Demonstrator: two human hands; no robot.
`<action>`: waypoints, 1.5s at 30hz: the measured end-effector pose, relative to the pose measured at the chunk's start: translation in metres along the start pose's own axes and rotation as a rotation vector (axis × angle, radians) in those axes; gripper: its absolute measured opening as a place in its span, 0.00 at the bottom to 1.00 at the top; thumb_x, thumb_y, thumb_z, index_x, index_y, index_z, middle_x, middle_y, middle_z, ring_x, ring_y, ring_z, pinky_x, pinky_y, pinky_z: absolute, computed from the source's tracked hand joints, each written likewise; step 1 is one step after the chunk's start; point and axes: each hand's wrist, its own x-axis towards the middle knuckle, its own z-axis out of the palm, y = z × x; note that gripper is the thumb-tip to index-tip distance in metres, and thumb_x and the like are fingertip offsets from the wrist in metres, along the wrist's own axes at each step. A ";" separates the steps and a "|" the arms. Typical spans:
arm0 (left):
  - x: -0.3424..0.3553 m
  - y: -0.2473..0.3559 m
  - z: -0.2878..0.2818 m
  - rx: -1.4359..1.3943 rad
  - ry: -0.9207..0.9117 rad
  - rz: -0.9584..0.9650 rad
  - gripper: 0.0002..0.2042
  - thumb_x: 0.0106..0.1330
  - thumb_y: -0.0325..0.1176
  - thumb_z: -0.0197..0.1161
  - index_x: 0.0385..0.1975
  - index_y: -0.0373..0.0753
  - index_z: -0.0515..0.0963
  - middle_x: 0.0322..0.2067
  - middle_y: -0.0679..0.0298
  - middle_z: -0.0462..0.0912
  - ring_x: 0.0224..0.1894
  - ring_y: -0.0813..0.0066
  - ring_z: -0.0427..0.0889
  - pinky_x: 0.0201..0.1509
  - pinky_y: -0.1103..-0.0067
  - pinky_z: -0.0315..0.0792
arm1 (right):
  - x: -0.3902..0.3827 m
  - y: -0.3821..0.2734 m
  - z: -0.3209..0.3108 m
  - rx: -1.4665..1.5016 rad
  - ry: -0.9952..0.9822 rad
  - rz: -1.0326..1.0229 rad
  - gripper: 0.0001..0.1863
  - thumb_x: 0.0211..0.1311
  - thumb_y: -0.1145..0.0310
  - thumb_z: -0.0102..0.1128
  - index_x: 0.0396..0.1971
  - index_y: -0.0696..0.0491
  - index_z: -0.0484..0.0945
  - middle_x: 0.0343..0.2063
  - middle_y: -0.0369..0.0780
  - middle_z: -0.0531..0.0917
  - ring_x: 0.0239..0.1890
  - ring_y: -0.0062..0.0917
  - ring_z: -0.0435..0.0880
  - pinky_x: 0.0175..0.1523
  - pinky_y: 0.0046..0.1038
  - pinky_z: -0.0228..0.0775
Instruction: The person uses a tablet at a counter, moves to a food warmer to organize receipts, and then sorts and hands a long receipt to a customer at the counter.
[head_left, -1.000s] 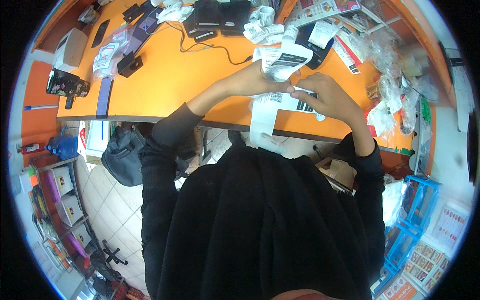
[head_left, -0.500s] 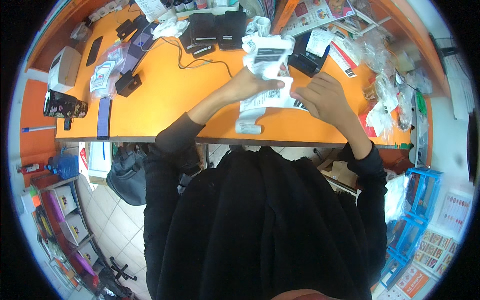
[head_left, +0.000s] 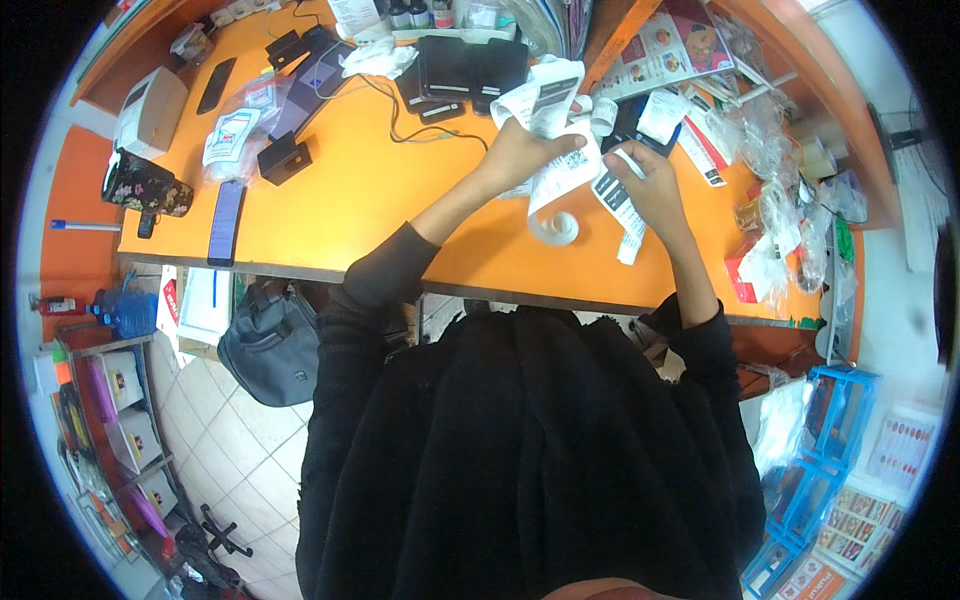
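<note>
Head view, left grip [head_left: 522, 157] pinching curled paper [head_left: 568, 176], right grip [head_left: 652, 188] pinching strip [head_left: 619, 207] (slanting lengthwise toward wearer)

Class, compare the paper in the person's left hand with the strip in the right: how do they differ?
The paper in the left hand ends in a loose curl; the strip in the right hand hangs fairly straight. The paper is larger, spreading above and below its hand; the strip is shorter. Both are white with dark print.
</note>
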 end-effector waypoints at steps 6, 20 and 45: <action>-0.007 -0.002 0.000 0.167 -0.159 0.002 0.23 0.45 0.31 0.63 0.43 0.35 0.65 0.36 0.61 0.72 0.38 0.74 0.71 0.41 0.80 0.66 | 0.009 0.012 0.002 0.165 -0.113 0.032 0.11 0.50 0.68 0.55 0.33 0.56 0.74 0.28 0.32 0.76 0.31 0.12 0.72 0.36 0.16 0.63; -0.016 0.006 0.008 -0.143 -0.454 -0.457 0.22 0.45 0.28 0.62 0.43 0.36 0.66 0.36 0.61 0.72 0.41 0.75 0.71 0.43 0.80 0.66 | -0.039 0.070 -0.149 0.080 0.155 0.410 0.14 0.51 0.66 0.53 0.37 0.57 0.71 0.28 0.35 0.76 0.29 0.13 0.72 0.36 0.17 0.61; 0.022 0.001 0.113 -0.095 -0.574 -0.514 0.25 0.45 0.30 0.64 0.45 0.35 0.64 0.39 0.61 0.72 0.42 0.74 0.70 0.48 0.78 0.62 | -0.043 0.103 -0.308 -0.712 0.082 0.176 0.15 0.47 0.64 0.56 0.33 0.57 0.73 0.26 0.40 0.77 0.25 0.23 0.72 0.36 0.21 0.62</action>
